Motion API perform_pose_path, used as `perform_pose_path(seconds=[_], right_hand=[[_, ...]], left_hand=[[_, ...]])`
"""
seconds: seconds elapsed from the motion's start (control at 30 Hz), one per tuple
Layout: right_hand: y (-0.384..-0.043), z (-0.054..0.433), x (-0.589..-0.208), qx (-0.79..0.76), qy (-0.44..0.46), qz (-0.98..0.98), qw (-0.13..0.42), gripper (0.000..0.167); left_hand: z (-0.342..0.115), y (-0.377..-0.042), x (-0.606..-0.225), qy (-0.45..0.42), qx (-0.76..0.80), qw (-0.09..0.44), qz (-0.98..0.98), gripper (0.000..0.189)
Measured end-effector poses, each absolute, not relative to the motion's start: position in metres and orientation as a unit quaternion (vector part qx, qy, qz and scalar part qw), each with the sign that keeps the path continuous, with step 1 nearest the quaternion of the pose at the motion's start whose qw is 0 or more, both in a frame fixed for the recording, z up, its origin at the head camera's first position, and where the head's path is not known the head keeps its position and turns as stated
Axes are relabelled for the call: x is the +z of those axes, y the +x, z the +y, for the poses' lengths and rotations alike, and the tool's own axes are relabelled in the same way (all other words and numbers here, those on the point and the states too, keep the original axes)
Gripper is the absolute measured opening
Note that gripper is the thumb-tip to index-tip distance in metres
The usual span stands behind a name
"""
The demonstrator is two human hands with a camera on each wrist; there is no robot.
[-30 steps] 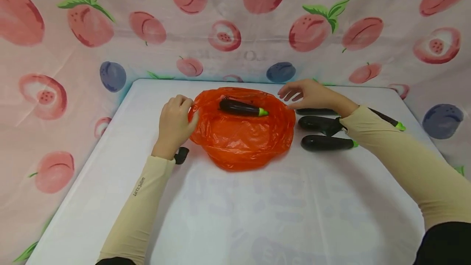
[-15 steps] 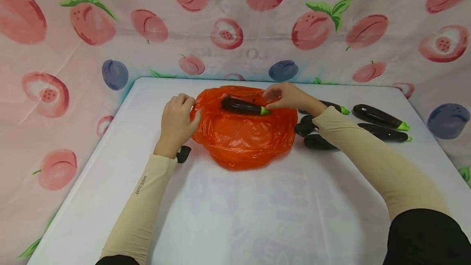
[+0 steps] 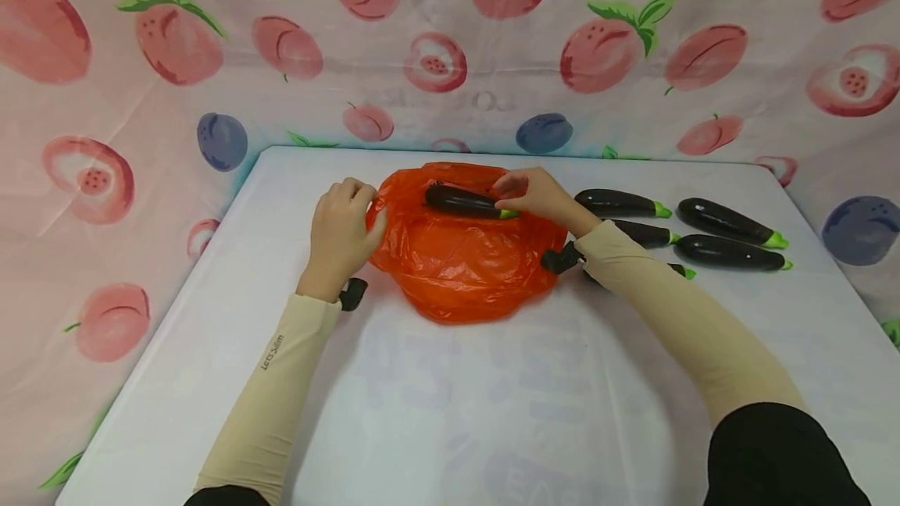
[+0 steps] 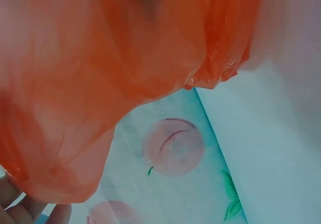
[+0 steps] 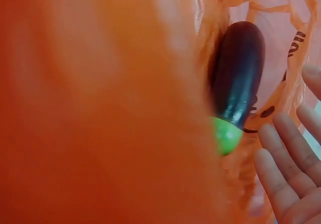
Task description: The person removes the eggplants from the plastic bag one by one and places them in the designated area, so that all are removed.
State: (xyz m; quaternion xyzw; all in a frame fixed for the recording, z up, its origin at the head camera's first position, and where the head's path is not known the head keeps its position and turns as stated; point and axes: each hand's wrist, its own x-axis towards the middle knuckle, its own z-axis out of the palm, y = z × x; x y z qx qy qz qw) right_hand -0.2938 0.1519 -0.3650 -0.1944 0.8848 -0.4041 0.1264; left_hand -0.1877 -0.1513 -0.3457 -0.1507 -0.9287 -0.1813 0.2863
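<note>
An orange plastic bag (image 3: 457, 272) lies with its mouth spread on the table. One dark eggplant (image 3: 460, 201) with a bright green cap rests in the bag's mouth. My left hand (image 3: 341, 233) pinches the bag's left edge; its fingertips (image 4: 30, 209) show at the lower left of the left wrist view. Over the eggplant's green end hovers my right hand (image 3: 537, 194). In the right wrist view its fingers (image 5: 286, 158) are spread and fairly straight, beside the eggplant (image 5: 239, 73) and apart from it.
Several more eggplants (image 3: 731, 253) lie on the white table (image 3: 506, 397) right of the bag, some partly behind the right forearm. A fruit-patterned cloth (image 3: 492, 61) hangs behind the table and along its left side.
My right hand has moved left, from the bag's right edge to the green end of the eggplant. The left hand keeps its hold on the bag, and the eggplant looks unmoved.
</note>
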Motion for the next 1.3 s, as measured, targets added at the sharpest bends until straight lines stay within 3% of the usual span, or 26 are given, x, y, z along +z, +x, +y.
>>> perform_pose_path(seconds=[0.4,1.3], right_hand=[[-0.293,0.151,-0.377,-0.378,-0.19,0.895,0.138,0.046],[-0.3,0.152,-0.393,-0.358,-0.182,0.897,0.184,0.04]], left_hand=[[-0.149,-0.187,-0.345,-0.147,-0.18,0.279,-0.932,0.014],[-0.151,-0.189,-0.347,-0.14,-0.183,0.276,-0.933,0.014]])
